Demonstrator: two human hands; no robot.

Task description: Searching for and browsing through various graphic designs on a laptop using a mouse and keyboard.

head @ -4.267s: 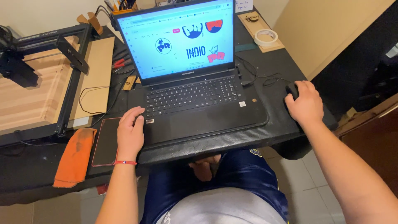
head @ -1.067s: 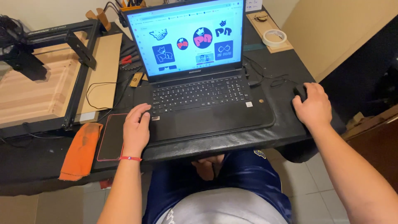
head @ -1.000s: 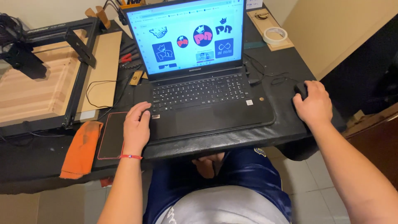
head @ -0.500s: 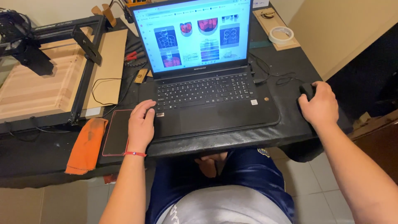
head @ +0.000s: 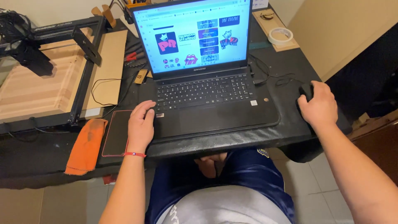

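Black and faintly grainy, the desk top [head: 290,128] is covered by a padded mat whose rounded front edge is seen just above the person's knees. An open black laptop [head: 207,95] is set squarely in the middle, its bright screen filled with colourful graphic tiles. The left hand [head: 141,124] is laid flat and relaxed, fingers loosely spread, across the laptop's left front corner, beside a dark phone with a red rim [head: 116,132]. A crumpled orange cloth [head: 85,145] is draped just left of the phone. The right hand [head: 318,105] is cupped over a black mouse [head: 306,89] near the desk's right edge; how firmly it is gripped probably cannot be judged, since the mouse is mostly hidden. A pale wooden board [head: 37,87] is framed by a black metal machine gantry [head: 83,41] at far left. A roll of white tape [head: 280,35] is seen at the back right
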